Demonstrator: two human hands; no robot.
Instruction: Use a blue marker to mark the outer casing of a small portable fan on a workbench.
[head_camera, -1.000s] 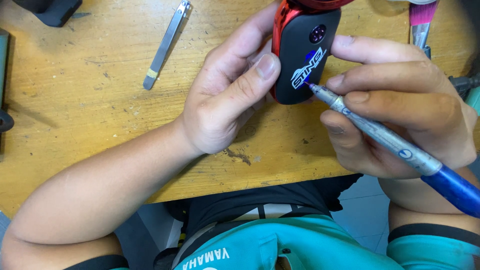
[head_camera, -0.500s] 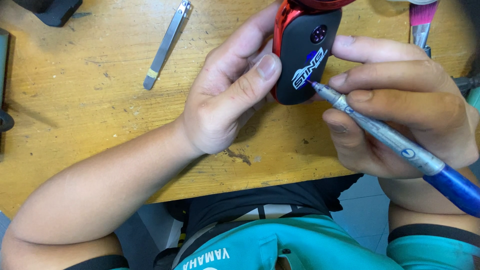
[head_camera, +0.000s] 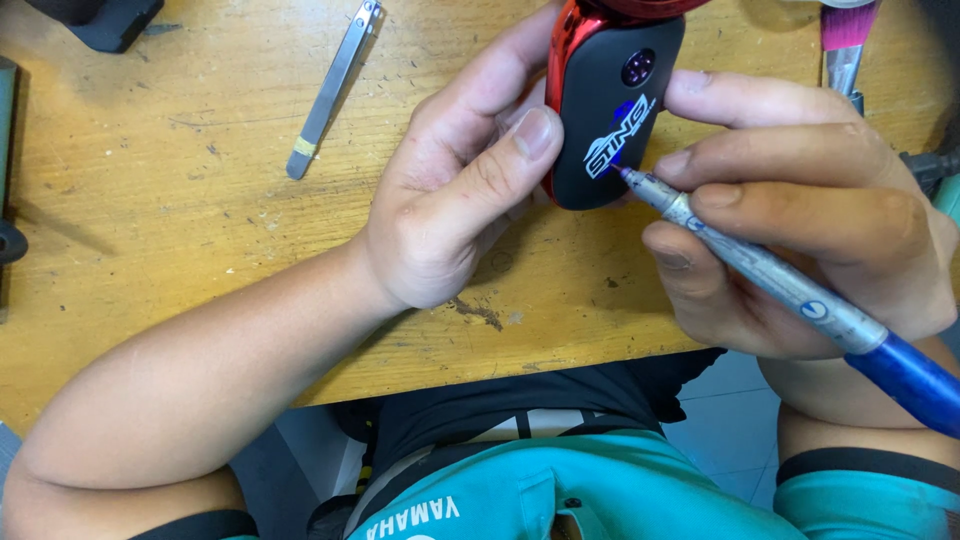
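Metal strip (head_camera: 333, 88): I see a flat, slim grey bar with a yellowish band, lying slantwise on the scuffed wooden table (head_camera: 150, 220), well apart from the hands.
Left hand (head_camera: 455, 200): forearm crosses the table edge; I see fingers curled behind a glossy key fob (head_camera: 610, 110), thumb pressed on its black face, grasping it.
Key fob: rounded, black front with red shiny side, white lettering partly inked blue, held upright over the table's middle, between both hands.
Right hand (head_camera: 810, 220): I see it clenched around a marker pen (head_camera: 790, 290), fingertips steadying the fob's right edge.
Marker pen: silvery barrel, blue end, tip touching the fob's lettering.
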